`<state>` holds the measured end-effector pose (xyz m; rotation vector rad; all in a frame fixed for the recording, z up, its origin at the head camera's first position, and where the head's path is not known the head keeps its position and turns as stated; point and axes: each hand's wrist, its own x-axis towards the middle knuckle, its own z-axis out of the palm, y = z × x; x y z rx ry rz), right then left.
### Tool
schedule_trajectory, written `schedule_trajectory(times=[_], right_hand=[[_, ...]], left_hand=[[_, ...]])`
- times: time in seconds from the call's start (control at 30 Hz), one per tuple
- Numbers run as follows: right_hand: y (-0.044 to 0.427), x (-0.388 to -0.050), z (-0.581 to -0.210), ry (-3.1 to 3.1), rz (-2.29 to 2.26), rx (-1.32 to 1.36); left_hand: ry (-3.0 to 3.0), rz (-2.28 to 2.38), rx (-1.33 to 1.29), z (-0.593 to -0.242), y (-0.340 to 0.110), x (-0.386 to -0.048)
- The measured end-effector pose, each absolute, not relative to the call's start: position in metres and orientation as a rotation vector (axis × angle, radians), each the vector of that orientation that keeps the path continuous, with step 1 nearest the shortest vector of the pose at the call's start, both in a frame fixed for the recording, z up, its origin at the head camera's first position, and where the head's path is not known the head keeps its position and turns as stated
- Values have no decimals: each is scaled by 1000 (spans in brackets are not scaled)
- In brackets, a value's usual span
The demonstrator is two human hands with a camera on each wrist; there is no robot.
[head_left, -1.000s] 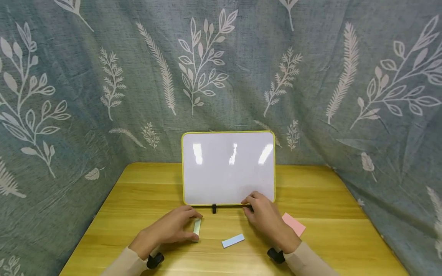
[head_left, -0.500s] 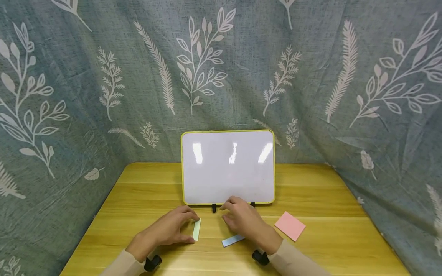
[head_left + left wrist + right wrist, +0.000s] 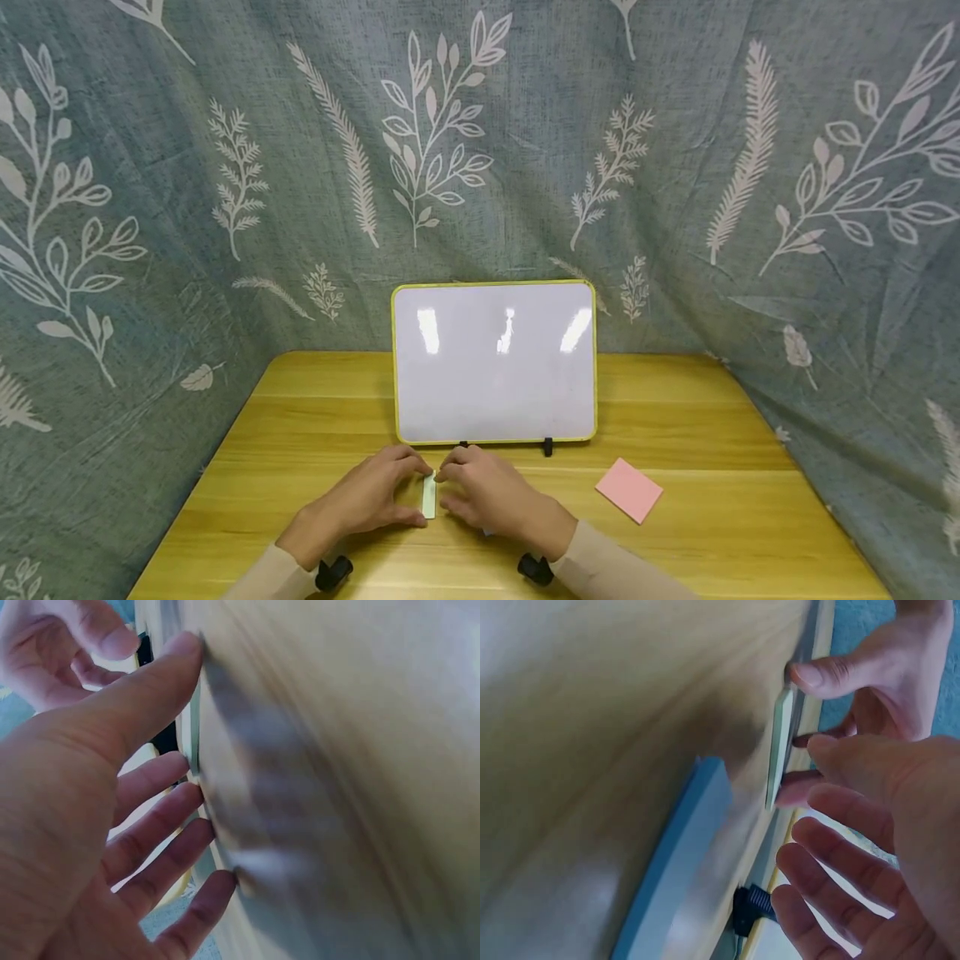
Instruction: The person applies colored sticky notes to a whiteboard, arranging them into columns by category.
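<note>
Nearest the left edge of the surface [image 3: 315, 408] I have the left hand [image 3: 367, 496], its thumb and fingers spread, with 2 tips at opposite ends of the green strip [image 3: 429, 497]; I cannot tell whether they pinch it or merely flank it. That strip lies flat, left of the surface's middle, in front of the lower left corner of the whiteboard [image 3: 495, 387], which stands towards the far edge. Just right of the strip I see the right hand [image 3: 498, 496], fingers loosely bent, holding nothing. Beneath it, nearer me, is the blue strip [image 3: 679, 859], mostly hidden from the head view. Furthest right, the pink note [image 3: 628, 492] lies well in from the right edge. I judge the step in hand to be getting both hands to the green strip. To my mind, the next move calls for steady left fingertips and a low approach by the right ones to its right side, without brushing the blue strip.
</note>
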<state>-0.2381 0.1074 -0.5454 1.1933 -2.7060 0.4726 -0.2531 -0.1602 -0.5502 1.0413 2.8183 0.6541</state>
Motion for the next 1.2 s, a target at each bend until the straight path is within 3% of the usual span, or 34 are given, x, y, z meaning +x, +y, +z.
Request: schedule_trajectory(times=[1.2], right_hand=[[91,-237,-548,-2767,355,1266]], left_hand=[[2784,682,1081,-548,-162,-256]])
